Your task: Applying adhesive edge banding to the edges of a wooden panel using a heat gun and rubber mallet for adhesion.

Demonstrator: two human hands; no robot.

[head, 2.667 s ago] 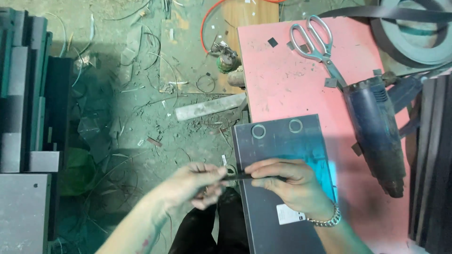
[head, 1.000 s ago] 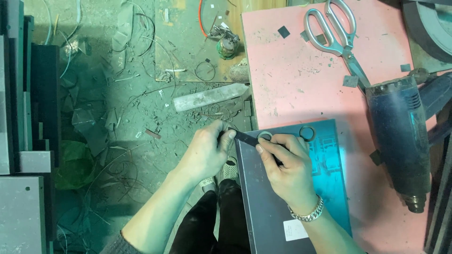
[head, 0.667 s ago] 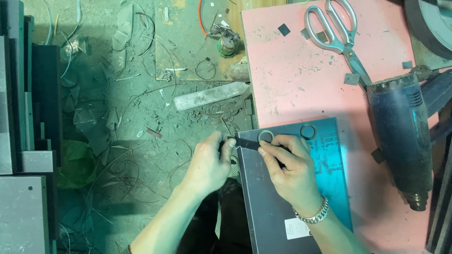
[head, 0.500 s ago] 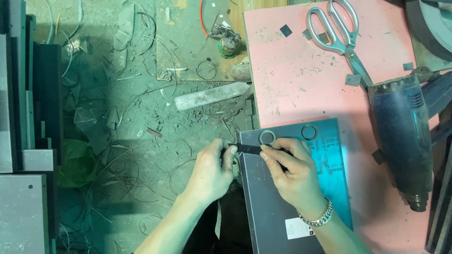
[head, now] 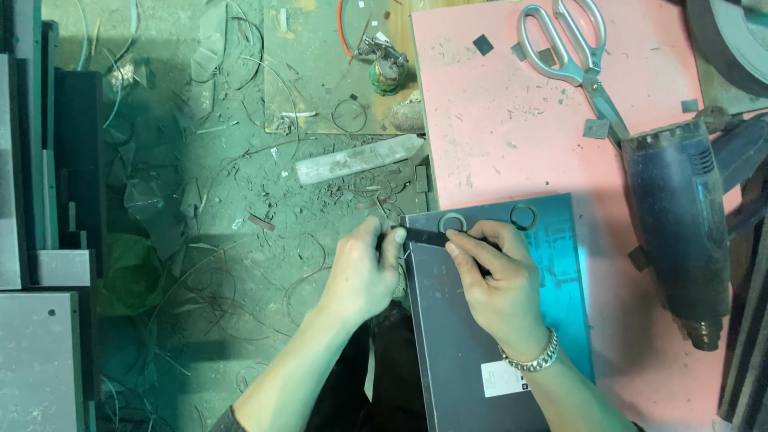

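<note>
At the near-left corner of the dark grey panel (head: 480, 320), both my hands are on a thin dark strip (head: 426, 235). Left hand (head: 362, 272) pinches its left end between thumb and fingertips, the rest of the hand loosely curled. Right hand (head: 496, 280) presses fingertips down on the right part, fingers closed over it; how far the strip runs under them I can't tell.

Strip lies flat along the panel's far edge, just below the left of two round holes (head: 453, 223). Long axis runs left-right, tilted slightly near-ward to the right. Left end overhangs the panel edge, toward the littered floor (head: 224, 208).

Step, as I read it: seating or aligning the strip along that edge. Next move needs both ends kept tensioned and pressure run along the length, no twist.

Heat gun (head: 672, 232) and scissors (head: 572, 56) sit untouched on the pink board (head: 496, 128), well apart to the right and far.
</note>
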